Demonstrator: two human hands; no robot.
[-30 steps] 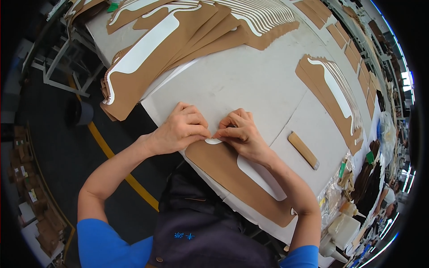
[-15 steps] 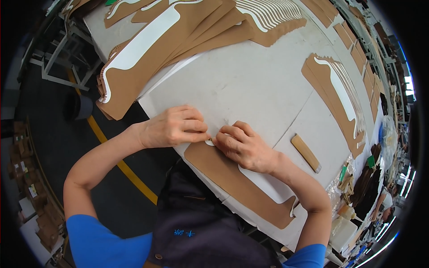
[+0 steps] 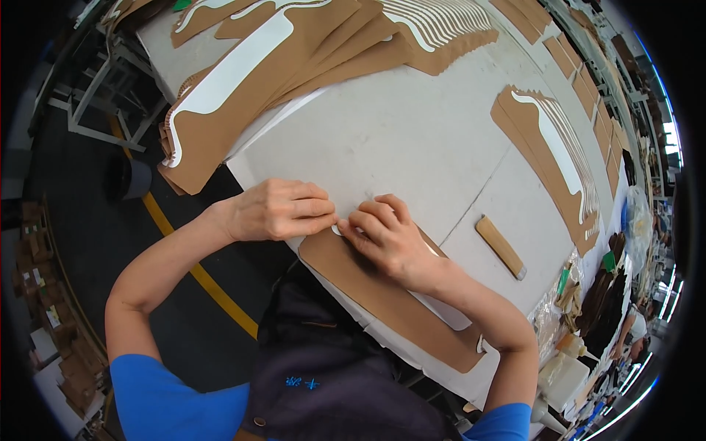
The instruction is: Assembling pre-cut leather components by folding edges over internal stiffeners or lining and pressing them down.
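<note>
A long brown leather-like panel lies along the table's near edge, with white showing on its inner side. At the panel's upper left end, my left hand is closed, thumb and forefinger pinched on the edge. Close beside it, my right hand has its thumb and forefinger pinched at the same edge, the other fingers curled and its palm over the panel. A small white bit shows between the two hands. What exactly lies between the fingertips is mostly hidden.
A wooden-handled flat tool lies right of my hands. Stacks of brown pieces with white strips stand at the far left and right. Plastic bottles and dark scraps line the right edge. A dark bin stands on the floor.
Both hands have shifted slightly left, still pinching at the panel's end. A brown strip now shows beyond my right hand, and less white is visible along the panel's middle.
</note>
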